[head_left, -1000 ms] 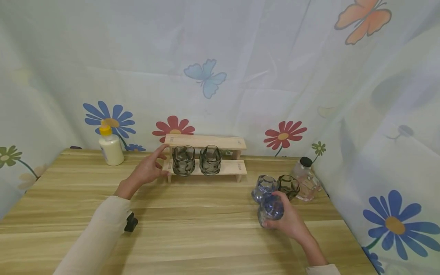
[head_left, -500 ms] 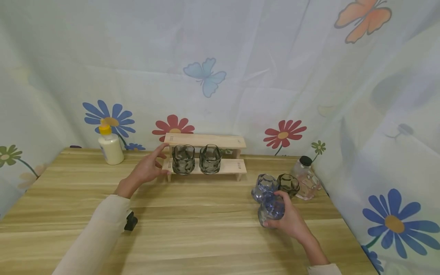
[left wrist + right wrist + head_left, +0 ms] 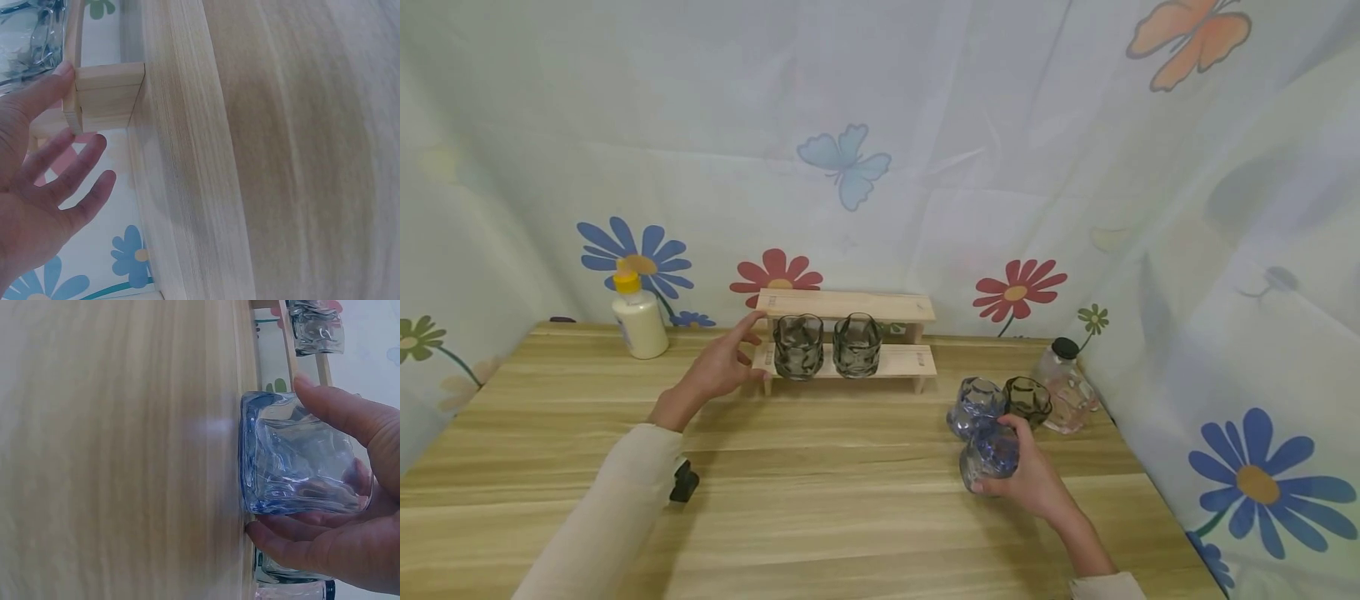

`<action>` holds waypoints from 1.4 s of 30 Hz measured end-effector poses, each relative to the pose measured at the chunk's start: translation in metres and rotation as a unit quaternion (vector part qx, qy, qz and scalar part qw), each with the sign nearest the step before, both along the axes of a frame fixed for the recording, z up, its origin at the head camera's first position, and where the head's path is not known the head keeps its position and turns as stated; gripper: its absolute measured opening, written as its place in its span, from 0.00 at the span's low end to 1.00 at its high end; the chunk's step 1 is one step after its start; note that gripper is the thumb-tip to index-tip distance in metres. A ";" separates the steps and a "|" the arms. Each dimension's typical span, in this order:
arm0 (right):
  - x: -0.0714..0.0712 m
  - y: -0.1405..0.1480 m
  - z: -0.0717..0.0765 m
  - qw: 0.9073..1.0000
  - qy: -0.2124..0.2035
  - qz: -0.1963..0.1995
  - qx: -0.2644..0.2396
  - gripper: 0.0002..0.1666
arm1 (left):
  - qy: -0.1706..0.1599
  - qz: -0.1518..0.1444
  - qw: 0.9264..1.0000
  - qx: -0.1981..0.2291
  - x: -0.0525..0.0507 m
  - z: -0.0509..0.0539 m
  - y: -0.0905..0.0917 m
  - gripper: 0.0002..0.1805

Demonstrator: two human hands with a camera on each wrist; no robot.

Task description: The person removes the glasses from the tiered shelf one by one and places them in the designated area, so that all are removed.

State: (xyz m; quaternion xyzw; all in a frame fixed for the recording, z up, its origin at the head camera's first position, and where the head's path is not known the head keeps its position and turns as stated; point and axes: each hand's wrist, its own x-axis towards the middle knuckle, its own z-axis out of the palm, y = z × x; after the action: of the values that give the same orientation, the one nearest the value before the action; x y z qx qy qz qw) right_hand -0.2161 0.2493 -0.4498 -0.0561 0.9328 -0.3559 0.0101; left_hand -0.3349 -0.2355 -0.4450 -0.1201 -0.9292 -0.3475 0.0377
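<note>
A small two-step wooden stand [image 3: 895,362] stands at the back of the table, two grey glass tumblers [image 3: 799,348] side by side on its lower step. My left hand [image 3: 718,367] touches the stand's left end, thumb at the lower step and the other fingers spread, as the left wrist view shows. At the right, my right hand [image 3: 1033,475] grips a blue glass tumbler [image 3: 300,456], thumb on one side and fingers on the other. The tumbler's base is at or just over the tabletop. Behind it stand another blue tumbler [image 3: 976,404] and a dark tumbler [image 3: 1028,398].
A clear bottle with a black cap [image 3: 1067,387] stands at the table's right edge. A white bottle with a yellow top [image 3: 642,321] is at the back left. A flowered curtain [image 3: 865,100] hangs behind the wooden table [image 3: 820,500].
Hardly anything differs: the whole head view shifts very slightly. Both hands keep their places, the left at the stand and the right round the blue tumbler.
</note>
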 end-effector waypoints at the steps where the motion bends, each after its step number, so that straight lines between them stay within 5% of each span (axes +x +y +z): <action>1: 0.000 0.001 0.000 1.000 -0.002 0.002 0.000 0.65 | 0.000 -0.001 1.000 0.001 0.000 0.000 0.000 0.57; 9: 0.000 0.007 0.018 0.999 -0.008 0.047 -0.021 0.67 | -0.012 0.005 1.000 0.000 -0.001 0.001 0.000 0.57; 18: -0.010 0.003 0.051 0.994 0.076 0.073 0.024 0.57 | -0.011 0.007 1.000 0.001 -0.001 0.001 0.000 0.57; 28: -0.033 -0.020 0.062 0.992 0.088 0.080 0.045 0.55 | -0.014 0.008 1.000 0.002 0.000 0.001 0.000 0.57; 42: -0.076 -0.057 0.081 0.982 0.069 0.170 0.053 0.57 | -0.008 0.001 1.000 0.004 -0.001 0.000 -0.001 0.57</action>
State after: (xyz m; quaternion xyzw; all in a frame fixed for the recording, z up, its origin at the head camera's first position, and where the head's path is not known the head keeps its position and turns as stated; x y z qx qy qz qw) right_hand -0.2920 0.1925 -0.3688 -0.2376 0.9258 -0.2939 0.0090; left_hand -0.3362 -0.2365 -0.4455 -0.1159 -0.9282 -0.3522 0.0315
